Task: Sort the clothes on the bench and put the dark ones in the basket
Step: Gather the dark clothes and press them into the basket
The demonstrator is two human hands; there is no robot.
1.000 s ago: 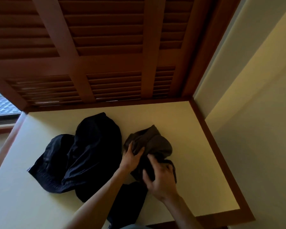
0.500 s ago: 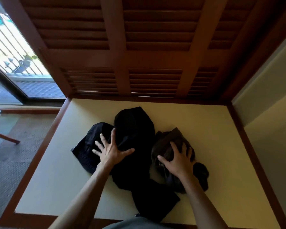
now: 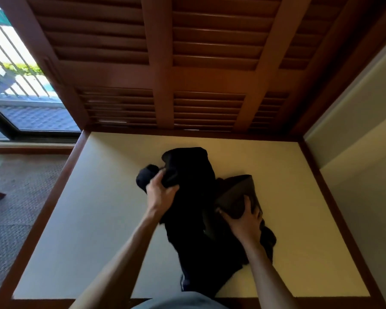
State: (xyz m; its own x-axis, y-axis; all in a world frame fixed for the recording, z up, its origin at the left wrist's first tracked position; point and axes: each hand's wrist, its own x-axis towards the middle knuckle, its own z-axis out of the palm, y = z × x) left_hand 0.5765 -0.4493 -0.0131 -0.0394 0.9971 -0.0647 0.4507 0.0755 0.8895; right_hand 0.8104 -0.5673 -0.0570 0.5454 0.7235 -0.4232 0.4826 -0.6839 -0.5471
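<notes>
A black garment lies bunched on the cream bench top. My left hand grips a fold of it near its upper left part. Beside it on the right is a dark brown-grey garment, partly lifted off the bench, and my right hand grips it from below with the fingers curled round its edge. Another dark piece pokes out behind my right wrist. No basket is in view.
Wooden louvred shutters rise behind the bench. A wooden frame borders the bench, a cream wall closes the right side. Carpeted floor and a glass door lie to the left.
Half a second ago both hands lay flat and spread on the clothes. Now each has closed on its garment, and the clothes are gathered into tighter bunches and partly lifted.
</notes>
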